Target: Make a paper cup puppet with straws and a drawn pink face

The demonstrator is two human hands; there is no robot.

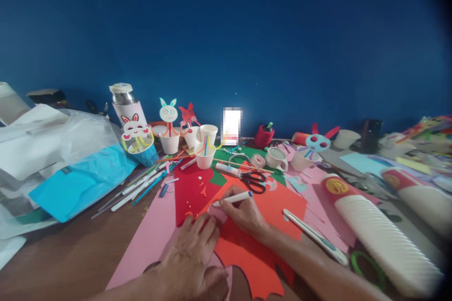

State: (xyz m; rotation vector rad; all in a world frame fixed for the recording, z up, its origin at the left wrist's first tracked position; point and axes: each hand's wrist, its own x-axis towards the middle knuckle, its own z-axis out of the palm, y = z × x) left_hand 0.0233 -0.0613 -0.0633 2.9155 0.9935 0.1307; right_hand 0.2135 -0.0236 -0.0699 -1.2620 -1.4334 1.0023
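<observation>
My right hand point(243, 211) is closed round a white marker point(235, 198) with a dark blue end, its tip over a small pink paper piece point(217, 212). My left hand point(196, 249) lies flat with its fingers spread, the fingertips at the near left edge of that piece. Under both hands are an orange-red sheet point(243, 244) with cut-out edges, a dark red sheet point(190, 188) and a larger pink sheet point(141, 254).
Black-handled scissors point(254, 181), a glue stick point(228, 170) and a white mug point(276, 159) lie beyond my hands. A white cutter point(314, 236) and stacked paper cups point(384, 240) are at right. Bunny-faced cups stand behind; at left are pens and a blue bag point(84, 181).
</observation>
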